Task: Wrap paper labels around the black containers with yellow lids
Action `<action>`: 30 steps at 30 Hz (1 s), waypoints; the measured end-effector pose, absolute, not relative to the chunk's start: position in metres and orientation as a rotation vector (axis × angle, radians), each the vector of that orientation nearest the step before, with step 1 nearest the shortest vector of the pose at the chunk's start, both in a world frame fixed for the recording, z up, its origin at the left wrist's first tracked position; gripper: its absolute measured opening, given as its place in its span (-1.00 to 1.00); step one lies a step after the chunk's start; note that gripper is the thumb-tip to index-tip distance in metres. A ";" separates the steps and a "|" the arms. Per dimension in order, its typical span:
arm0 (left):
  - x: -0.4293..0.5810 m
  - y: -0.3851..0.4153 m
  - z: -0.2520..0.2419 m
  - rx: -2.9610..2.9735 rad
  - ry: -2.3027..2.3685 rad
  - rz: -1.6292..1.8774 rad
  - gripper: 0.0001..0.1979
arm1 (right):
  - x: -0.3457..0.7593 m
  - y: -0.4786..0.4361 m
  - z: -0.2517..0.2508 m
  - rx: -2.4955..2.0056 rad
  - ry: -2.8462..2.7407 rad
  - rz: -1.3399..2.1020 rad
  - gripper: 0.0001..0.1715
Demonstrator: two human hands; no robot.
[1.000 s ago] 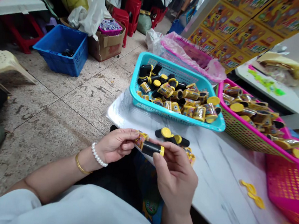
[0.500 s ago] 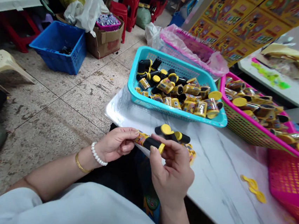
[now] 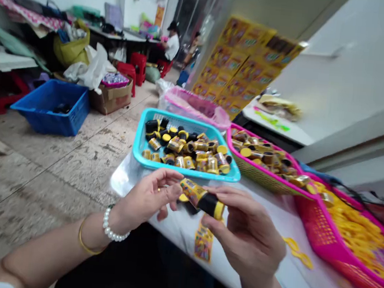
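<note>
Between my two hands is a small black tube (image 3: 208, 204) with a yellow end and a printed yellow label, tilted down to the right. My right hand (image 3: 248, 226) grips it near the yellow end, thumb below and fingers above. My left hand (image 3: 149, 198), with a pearl bracelet at the wrist, pinches the label end between thumb and forefinger; its other fingers are loosely curled. Behind my left fingers, more black pieces with yellow ends (image 3: 191, 207) lie partly hidden on the table. Printed yellow labels (image 3: 203, 244) lie just below the tube.
A turquoise basket (image 3: 185, 172) of similar tubes stands beyond my hands. To its right are a pink basket (image 3: 259, 180) of tubes and another pink basket (image 3: 313, 228) of yellow loops. Yellow loops (image 3: 298, 254) lie on the white table (image 3: 233, 275). A blue crate (image 3: 50, 114) stands on the floor.
The view has tilted up and shows more of the room, with a seated person far back. My hands have lifted the tube nearer, still held at both ends.
</note>
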State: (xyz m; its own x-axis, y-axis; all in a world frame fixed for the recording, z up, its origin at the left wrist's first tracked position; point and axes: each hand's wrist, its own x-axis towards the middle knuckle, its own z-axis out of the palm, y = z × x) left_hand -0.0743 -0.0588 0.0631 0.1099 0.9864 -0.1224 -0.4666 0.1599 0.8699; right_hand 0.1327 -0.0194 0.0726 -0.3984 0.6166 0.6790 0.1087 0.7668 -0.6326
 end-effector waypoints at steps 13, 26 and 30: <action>0.004 0.035 0.075 1.032 0.703 0.934 -0.43 | 0.214 0.038 0.082 -0.566 -2.015 0.060 -0.53; -0.009 0.021 0.056 1.212 0.664 0.964 -0.76 | 0.205 0.014 0.059 -0.715 -2.019 0.178 -0.45; -0.008 0.019 0.049 1.442 0.596 1.164 -0.83 | 0.197 0.012 0.053 -0.625 -2.090 0.151 -0.49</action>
